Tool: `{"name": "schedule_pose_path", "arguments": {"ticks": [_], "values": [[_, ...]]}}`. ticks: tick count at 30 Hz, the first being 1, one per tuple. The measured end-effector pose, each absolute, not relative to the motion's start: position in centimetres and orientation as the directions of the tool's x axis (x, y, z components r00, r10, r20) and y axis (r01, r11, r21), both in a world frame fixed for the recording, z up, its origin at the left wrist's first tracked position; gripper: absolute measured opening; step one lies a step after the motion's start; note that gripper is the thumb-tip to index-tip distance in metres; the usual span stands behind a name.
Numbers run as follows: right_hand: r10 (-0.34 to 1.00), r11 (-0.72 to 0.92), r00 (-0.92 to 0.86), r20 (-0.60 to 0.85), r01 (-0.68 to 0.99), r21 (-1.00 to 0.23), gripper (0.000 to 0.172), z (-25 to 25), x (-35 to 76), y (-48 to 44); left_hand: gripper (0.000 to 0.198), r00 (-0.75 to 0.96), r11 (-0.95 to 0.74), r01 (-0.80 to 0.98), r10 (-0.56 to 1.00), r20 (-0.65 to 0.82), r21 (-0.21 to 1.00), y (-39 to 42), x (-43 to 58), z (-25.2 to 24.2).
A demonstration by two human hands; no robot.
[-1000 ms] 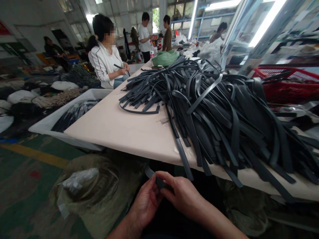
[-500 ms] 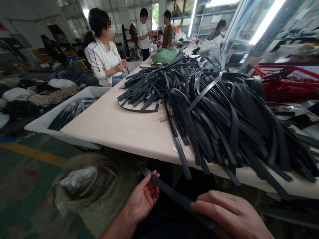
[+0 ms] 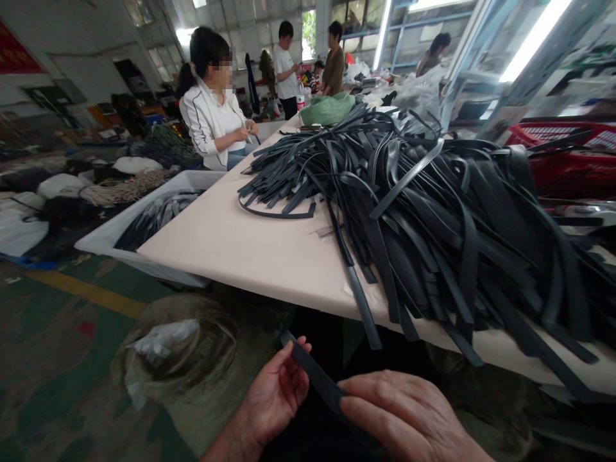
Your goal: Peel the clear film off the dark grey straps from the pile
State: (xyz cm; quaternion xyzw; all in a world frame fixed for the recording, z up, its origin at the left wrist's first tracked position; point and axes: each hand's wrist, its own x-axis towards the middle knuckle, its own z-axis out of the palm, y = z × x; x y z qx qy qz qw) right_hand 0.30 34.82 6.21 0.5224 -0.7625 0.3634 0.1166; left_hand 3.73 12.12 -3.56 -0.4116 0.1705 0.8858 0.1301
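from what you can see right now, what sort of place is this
Most likely a factory workshop: a big heap of dark strips lies on the table, a white bin beside it holds more dark material, and several other people are in the room.

held strip (image 3: 318, 380) partly hidden, red basket (image 3: 568, 176) cropped

Left hand (image 3: 279, 391): located in front of the near edge of the surface (image 3: 212, 237); palm visible, thumb and index finger pinched, remaining fingers curled. Right hand (image 3: 399, 410): in front of the same edge; back uppermost, fingers extended leftward, thumb hidden. Left forearm: bare, inclined toward the surface.
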Motion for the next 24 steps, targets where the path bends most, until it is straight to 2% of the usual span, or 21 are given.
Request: {"name": "schedule_pose_path", "arguments": {"ticks": [2, 5, 8, 13, 16, 18, 20, 22, 24], "values": [[-0.725, 0.17, -0.409, 0.554, -0.886, -0.432, 0.035, 5.6, 0.1, 34.0, 0.019, -0.631, -0.897, -0.391, 0.099, -0.769, 0.206, 12.4, 3.8, -3.3], [-0.727, 0.184, -0.422, 0.542, -0.88, -0.438, 0.028, 3.4, -0.8, 32.5, 0.02, -0.652, -0.864, -0.448, 0.138, -0.745, 0.232, 13.1, 3.9, -3.0], [-0.705, 0.19, -0.468, 0.533, -0.849, -0.494, 0.024, 0.7, -2.0, 30.8, 0.021, -0.69, -0.845, -0.466, 0.16, -0.706, 0.263, 13.6, 4.1, -2.9], [-0.693, 0.197, -0.558, 0.457, -0.756, -0.624, 0.012, -1.0, -3.4, 28.7, 0.018, -0.821, -0.859, -0.396, 0.171, -0.545, 0.326, 12.8, 4.8, -3.7], [-0.779, 0.157, -0.529, 0.336, -0.684, -0.713, 0.009, -0.5, -3.5, 28.0, 0.02, -0.874, -0.859, -0.395, 0.241, -0.422, 0.325, 12.4, 5.5, -4.1], [-0.806, 0.19, -0.532, 0.257, -0.645, -0.74, 0.011, -0.1, -3.6, 27.7, 0.024, -0.897, -0.828, -0.401, 0.268, -0.35, 0.392, 12.6, 6.0, -4.3], [-0.797, 0.236, -0.564, 0.216, -0.621, -0.748, 0.015, 0.1, -3.5, 27.6, 0.03, -0.916, -0.753, -0.388, 0.254, -0.309, 0.531, 12.8, 6.2, -4.7], [-0.791, 0.232, -0.576, 0.205, -0.593, -0.771, 0.02, 0.5, -3.4, 27.8, 0.041, -0.917, -0.706, -0.378, 0.196, -0.348, 0.598, 12.7, 6.0, -5.5], [-0.802, 0.188, -0.562, 0.203, -0.559, -0.808, 0.024, 1.4, -3.0, 28.5, 0.052, -0.858, -0.768, -0.411, 0.144, -0.493, 0.492, 11.9, 5.3, -6.7]]}}
